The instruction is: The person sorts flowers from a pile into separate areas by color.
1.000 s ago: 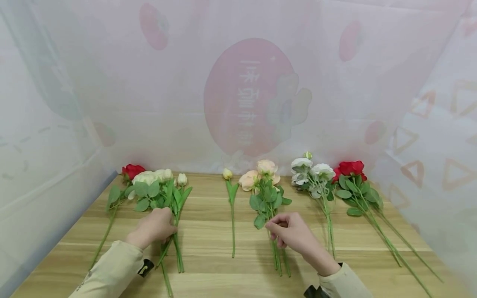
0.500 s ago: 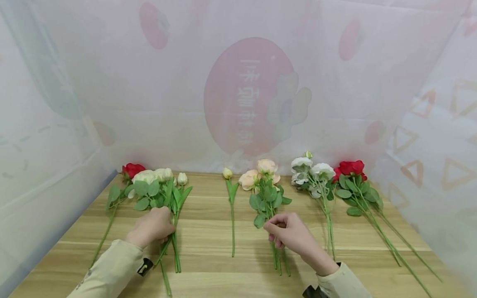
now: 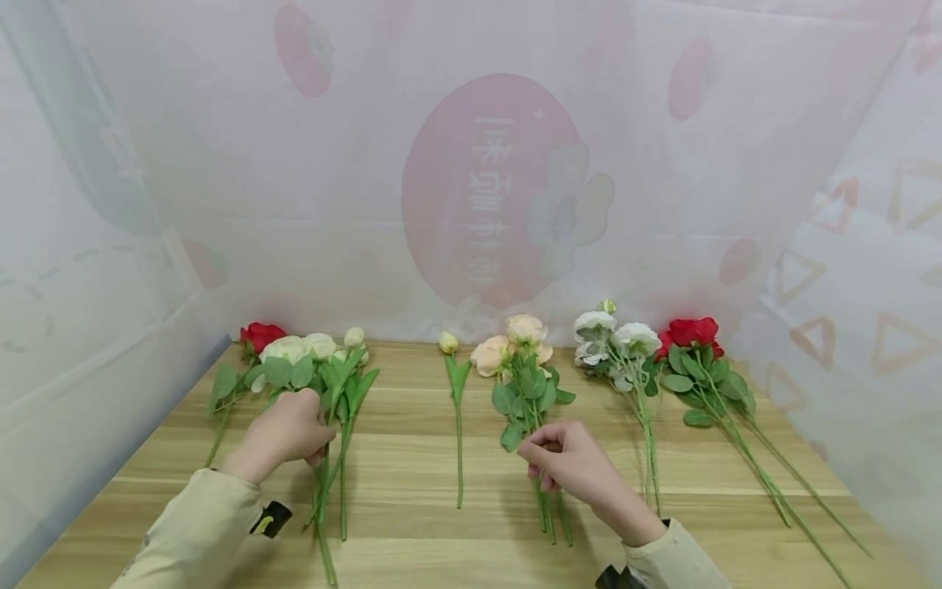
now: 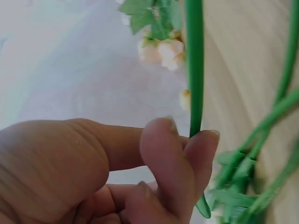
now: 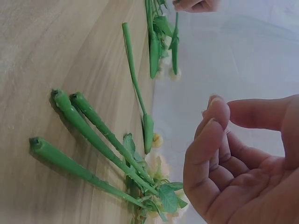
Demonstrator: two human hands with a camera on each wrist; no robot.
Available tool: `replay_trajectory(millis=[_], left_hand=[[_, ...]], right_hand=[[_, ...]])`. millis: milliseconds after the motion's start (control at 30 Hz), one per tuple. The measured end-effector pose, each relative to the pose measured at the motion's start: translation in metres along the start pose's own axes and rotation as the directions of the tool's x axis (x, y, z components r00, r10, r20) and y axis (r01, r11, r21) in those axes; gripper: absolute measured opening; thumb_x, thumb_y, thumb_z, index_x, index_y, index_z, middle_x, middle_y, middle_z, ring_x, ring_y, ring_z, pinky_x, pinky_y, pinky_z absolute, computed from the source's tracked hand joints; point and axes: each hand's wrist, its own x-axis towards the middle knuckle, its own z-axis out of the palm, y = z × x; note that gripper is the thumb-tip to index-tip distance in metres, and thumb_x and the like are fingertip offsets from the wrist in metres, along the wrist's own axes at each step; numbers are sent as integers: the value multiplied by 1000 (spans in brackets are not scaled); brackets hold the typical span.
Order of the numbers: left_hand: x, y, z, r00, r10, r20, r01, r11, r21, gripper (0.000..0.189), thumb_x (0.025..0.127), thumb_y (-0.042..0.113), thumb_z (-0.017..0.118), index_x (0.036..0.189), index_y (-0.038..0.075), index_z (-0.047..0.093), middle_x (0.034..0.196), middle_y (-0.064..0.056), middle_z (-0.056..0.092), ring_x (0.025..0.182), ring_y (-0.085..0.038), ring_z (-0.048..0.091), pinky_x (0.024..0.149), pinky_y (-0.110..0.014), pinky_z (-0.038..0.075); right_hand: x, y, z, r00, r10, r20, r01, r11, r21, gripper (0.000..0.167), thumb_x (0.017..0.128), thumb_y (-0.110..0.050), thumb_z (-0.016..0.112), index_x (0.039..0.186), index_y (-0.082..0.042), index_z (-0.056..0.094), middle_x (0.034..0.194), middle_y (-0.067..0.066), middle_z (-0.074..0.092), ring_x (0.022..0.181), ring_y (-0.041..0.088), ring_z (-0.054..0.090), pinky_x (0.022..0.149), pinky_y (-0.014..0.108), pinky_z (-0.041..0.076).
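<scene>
One white tulip (image 4: 195,74) is pinched in your left hand (image 3: 283,433). Your right hand (image 3: 572,465) (curled, holding nothing) hovers above the peach-flower stems (image 5: 85,127).

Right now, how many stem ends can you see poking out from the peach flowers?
3. In the right wrist view, the left stem lies a little apart, while the middle stem and right stem have their ends close together. More could be hidden under the leaves.

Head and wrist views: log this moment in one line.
left hand: pinches tulip stem | right hand: holds nothing, near peach flowers | lone tulip: lies on table
</scene>
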Motion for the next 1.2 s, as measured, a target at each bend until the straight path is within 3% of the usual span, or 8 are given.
replay_trajectory(millis=[200,300,433,533,667,833,1000,1200], left_hand=[[-7,15,-2,989,120,-84,-125,990,-61,42,92,10,59,51,11,56,46,4,56,45,-17,57,42,-25,26],[-9,27,2,975,168,-142,-186,975,-122,36,95,14,60,59,11,62,50,5,57,46,-16,59,41,-26,31],[-12,43,10,958,177,-224,-226,950,-215,23,97,15,61,76,9,69,58,5,60,48,-14,60,43,-28,43],[-14,53,19,933,208,-294,-287,922,-260,16,97,13,62,84,7,70,63,6,62,49,-11,60,47,-28,48],[-19,63,31,884,276,-379,-395,874,-284,12,96,10,65,86,8,70,67,7,62,48,-7,58,49,-26,50],[-26,75,45,838,351,-419,-489,823,-288,10,94,9,67,85,8,71,66,7,63,45,-3,55,45,-25,49],[-33,82,53,832,399,-385,-524,793,-310,11,95,10,66,85,10,71,65,12,61,45,-1,54,44,-25,48],[-35,86,56,830,422,-365,-536,784,-314,13,96,12,66,83,13,69,65,14,59,46,-1,54,44,-25,48]], right_hand=[[0,0,9,999,18,36,-19,1000,23,18,97,-15,64,98,2,71,69,10,64,53,16,55,50,30,47],[0,-1,15,998,21,65,-25,999,47,19,97,-15,64,98,3,70,69,9,63,52,17,54,50,30,44],[3,-6,23,996,12,86,-17,999,51,18,97,-17,64,96,0,71,70,9,63,52,17,53,49,30,43],[6,-16,28,997,-3,82,1,1000,27,16,97,-18,65,94,-4,72,72,9,64,53,16,54,50,31,46],[11,-32,36,997,-56,60,56,998,0,18,97,-23,66,94,-7,74,75,11,66,55,18,57,55,36,51],[21,-50,50,994,-109,14,108,993,44,26,97,-29,65,103,-6,74,84,8,66,69,22,61,58,36,53],[31,-60,63,995,-95,-18,96,991,97,26,97,-27,65,107,-5,74,89,7,68,69,21,59,59,32,52],[36,-63,69,995,-102,-21,103,986,131,23,96,-24,67,102,-3,75,91,7,70,76,21,61,61,32,52]])
